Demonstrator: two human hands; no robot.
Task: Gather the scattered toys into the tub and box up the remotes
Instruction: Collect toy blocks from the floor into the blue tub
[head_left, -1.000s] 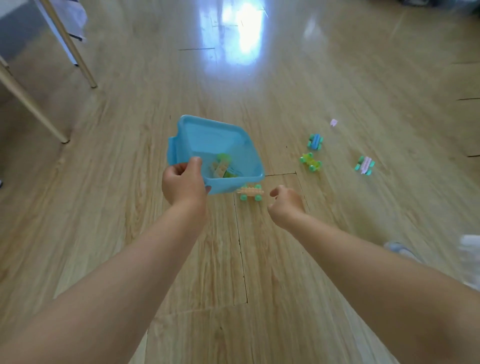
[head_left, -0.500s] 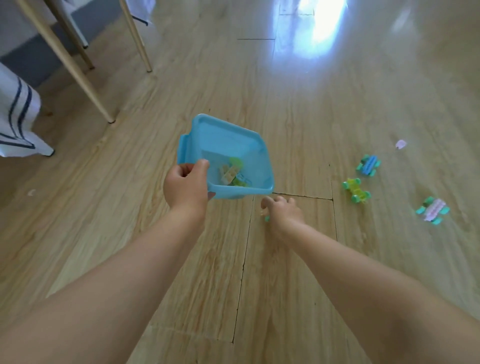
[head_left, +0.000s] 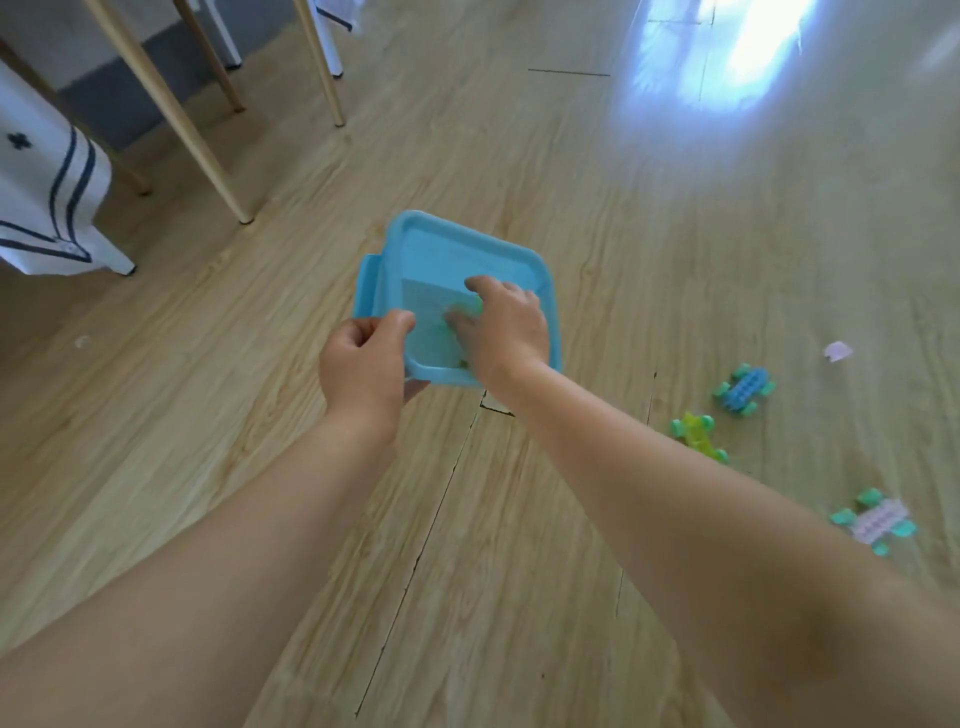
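Observation:
My left hand (head_left: 363, 364) grips the near rim of the blue plastic tub (head_left: 457, 234), which it holds tilted above the wooden floor. Inside the tub's mouth, my right hand (head_left: 506, 327) has its fingers curled around a small toy car (head_left: 464, 312); only its blurred green wheels show. Other toys in the tub are hidden under that hand. On the floor to the right lie three more toy cars: a blue one (head_left: 745, 389), a yellow one (head_left: 698, 436) and a pink one (head_left: 878, 522). No remotes or box are in view.
Slanted wooden table legs (head_left: 171, 109) stand at the upper left beside a white cloth with dark stripes (head_left: 47, 176). A small pink scrap (head_left: 837, 351) lies beyond the blue car. Bright glare marks the floor at the upper right.
My right hand picked the orange toy car with green wheels off the floor in front of the tub and brought it up into the tub. The left hand kept its grip on the rim.

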